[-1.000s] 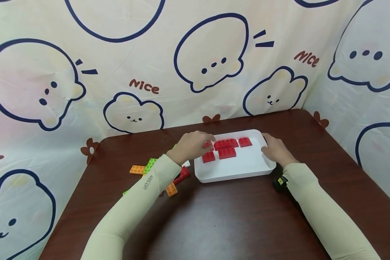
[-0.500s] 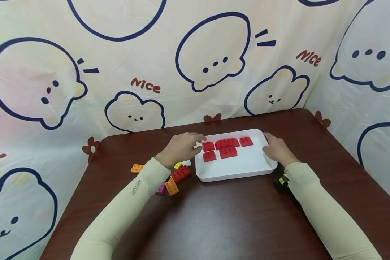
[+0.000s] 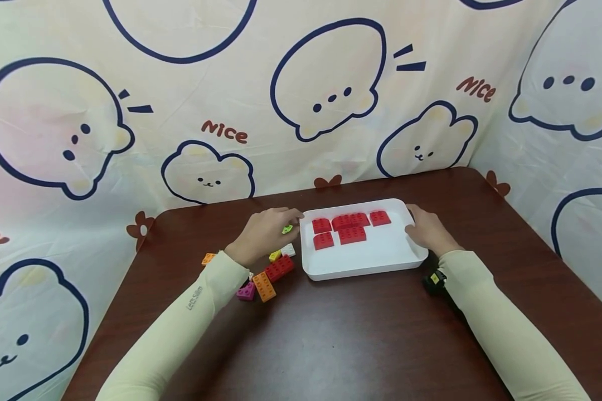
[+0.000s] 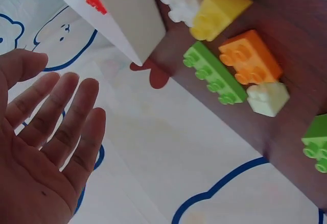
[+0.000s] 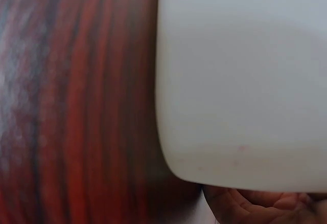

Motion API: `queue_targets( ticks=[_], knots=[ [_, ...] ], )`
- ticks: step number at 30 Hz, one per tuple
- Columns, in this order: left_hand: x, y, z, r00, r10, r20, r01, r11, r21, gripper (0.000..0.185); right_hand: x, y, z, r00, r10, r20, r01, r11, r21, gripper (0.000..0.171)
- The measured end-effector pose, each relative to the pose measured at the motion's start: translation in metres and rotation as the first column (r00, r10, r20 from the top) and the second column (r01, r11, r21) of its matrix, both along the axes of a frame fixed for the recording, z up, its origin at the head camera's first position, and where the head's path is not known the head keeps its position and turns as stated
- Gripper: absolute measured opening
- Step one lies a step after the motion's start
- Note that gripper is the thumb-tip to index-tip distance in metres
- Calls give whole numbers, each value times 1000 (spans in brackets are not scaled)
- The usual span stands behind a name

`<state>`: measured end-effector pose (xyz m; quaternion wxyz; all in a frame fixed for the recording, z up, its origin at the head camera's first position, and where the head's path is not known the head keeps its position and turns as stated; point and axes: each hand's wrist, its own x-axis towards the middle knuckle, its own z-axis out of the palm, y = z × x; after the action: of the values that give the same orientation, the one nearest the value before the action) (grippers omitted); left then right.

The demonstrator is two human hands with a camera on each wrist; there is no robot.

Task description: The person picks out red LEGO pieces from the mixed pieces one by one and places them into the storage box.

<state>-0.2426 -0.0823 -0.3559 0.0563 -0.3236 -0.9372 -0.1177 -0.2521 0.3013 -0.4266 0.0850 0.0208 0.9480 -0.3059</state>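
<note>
A white tray with several red bricks in its back and left part stands on the table in the head view. My left hand is in the air just left of the tray, above loose bricks. Its fingers are spread and slightly bent in the left wrist view, and the palm holds nothing. At the tray's right end my right hand grips the rim, thumb on the inner side. The right wrist view shows its curled fingers by the tray wall, partly hidden.
Left of the tray lie a loose red brick, orange brick, magenta brick and white brick. Green and yellow bricks also lie there, partly hidden by the left arm. A printed curtain borders the table.
My left hand has moved left, from over the tray's left end to outside its rim, leaving a red brick there in plain sight. The right hand stays on the tray.
</note>
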Motion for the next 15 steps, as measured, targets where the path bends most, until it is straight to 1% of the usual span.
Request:
queue_targets(
  ticks=[6, 9, 15],
  knots=[
    [5, -11, -5, 999, 46, 10, -46, 999, -11, 24, -1, -1, 2, 1000, -4, 3, 4, 1000, 6, 66],
    [6, -15, -8, 998, 52, 16, -52, 998, -24, 24, -2, -1, 1, 1000, -7, 3, 7, 1000, 7, 66],
    [11, -21, -13, 997, 71, 40, -70, 997, -39, 30, 0, -1, 1, 1000, -6, 11, 6, 1000, 11, 65]
  ],
)
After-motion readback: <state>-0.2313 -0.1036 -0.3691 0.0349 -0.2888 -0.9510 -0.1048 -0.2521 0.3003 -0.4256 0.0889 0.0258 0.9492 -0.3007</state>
